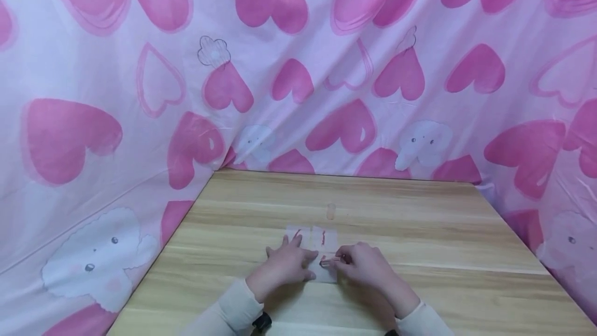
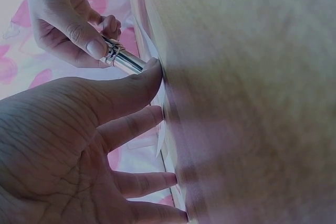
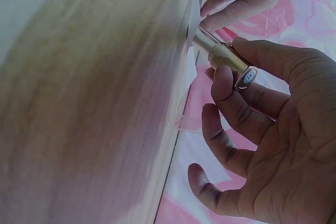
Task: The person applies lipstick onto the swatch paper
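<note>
White paper (image 1: 329, 275) lies flat on the wooden table, bearing short red strokes (image 1: 323, 238) on its upper part. My left hand (image 1: 286, 264) rests on the paper's left side, fingers spread and fairly straight, fingertips touching down in the left wrist view. Between thumb and fingers, my right hand (image 1: 370, 265) pinches a lipstick (image 3: 228, 61) with a shiny metallic tube and a label on its base. The lipstick slants down to the paper, beside the left thumb; a red mark shows at its tip in the head view. In the left wrist view, the left thumb hides that tip.
A small translucent oblong piece (image 1: 330, 211) lies on the table (image 1: 420, 222) beyond the paper. Pink cloth (image 1: 340, 82) with hearts and white animal faces hangs behind the table and along both sides. A dark wrist strap (image 1: 261, 321) shows below the left sleeve.
</note>
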`<state>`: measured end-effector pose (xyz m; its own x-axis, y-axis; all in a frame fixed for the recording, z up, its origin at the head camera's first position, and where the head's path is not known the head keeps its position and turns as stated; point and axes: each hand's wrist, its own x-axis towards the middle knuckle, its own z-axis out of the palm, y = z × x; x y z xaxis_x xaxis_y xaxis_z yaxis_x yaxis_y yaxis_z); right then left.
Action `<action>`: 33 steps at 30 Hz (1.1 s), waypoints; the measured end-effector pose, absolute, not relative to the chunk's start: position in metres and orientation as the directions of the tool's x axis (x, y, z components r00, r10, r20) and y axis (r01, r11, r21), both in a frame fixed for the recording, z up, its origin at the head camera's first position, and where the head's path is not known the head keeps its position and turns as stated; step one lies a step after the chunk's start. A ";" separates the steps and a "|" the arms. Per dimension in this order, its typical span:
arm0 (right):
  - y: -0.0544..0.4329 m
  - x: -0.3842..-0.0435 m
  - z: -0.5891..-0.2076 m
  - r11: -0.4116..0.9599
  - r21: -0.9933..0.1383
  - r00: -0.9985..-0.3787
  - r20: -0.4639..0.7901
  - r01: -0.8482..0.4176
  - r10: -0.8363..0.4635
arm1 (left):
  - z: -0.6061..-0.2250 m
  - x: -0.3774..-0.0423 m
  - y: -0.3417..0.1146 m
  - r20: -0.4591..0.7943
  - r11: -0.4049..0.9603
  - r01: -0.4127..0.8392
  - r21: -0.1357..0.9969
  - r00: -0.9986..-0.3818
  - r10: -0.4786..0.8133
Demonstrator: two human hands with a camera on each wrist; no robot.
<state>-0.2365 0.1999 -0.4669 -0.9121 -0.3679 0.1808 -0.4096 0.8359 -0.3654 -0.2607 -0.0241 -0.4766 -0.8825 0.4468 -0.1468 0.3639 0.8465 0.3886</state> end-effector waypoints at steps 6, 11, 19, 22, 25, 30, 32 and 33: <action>0.199 -0.236 -0.467 0.835 -0.368 -0.912 0.180 -0.409 -0.368 | -0.477 -0.260 -0.024 -0.146 0.850 0.363 0.381 -0.884 0.444; 0.200 -0.233 -0.466 0.831 -0.377 -0.913 0.177 -0.409 -0.369 | -0.478 -0.260 -0.023 -0.156 0.853 0.360 0.379 -0.883 0.442; 0.199 -0.233 -0.466 0.830 -0.383 -0.914 0.171 -0.405 -0.368 | -0.478 -0.261 -0.023 -0.158 0.858 0.357 0.369 -0.886 0.436; 0.199 -0.233 -0.465 0.827 -0.386 -0.912 0.168 -0.410 -0.374 | -0.478 -0.260 -0.023 -0.155 0.859 0.360 0.363 -0.886 0.437; 0.199 -0.232 -0.464 0.826 -0.392 -0.914 0.167 -0.406 -0.370 | -0.477 -0.260 -0.023 -0.155 0.858 0.361 0.364 -0.885 0.438; 0.200 -0.232 -0.464 0.821 -0.401 -0.914 0.180 -0.407 -0.364 | -0.477 -0.260 -0.023 -0.159 0.857 0.359 0.369 -0.885 0.438; 0.200 -0.233 -0.464 0.818 -0.406 -0.913 0.184 -0.407 -0.363 | -0.477 -0.261 -0.023 -0.157 0.858 0.361 0.367 -0.885 0.439; 0.201 -0.233 -0.463 0.817 -0.411 -0.914 0.182 -0.405 -0.362 | -0.477 -0.261 -0.023 -0.156 0.858 0.362 0.365 -0.885 0.440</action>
<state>-0.2331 0.2008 -0.4635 -0.9143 -0.3617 0.1822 -0.4050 0.8169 -0.4107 -0.2609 -0.0229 -0.4768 -0.8846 0.4396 -0.1556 0.3620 0.8577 0.3651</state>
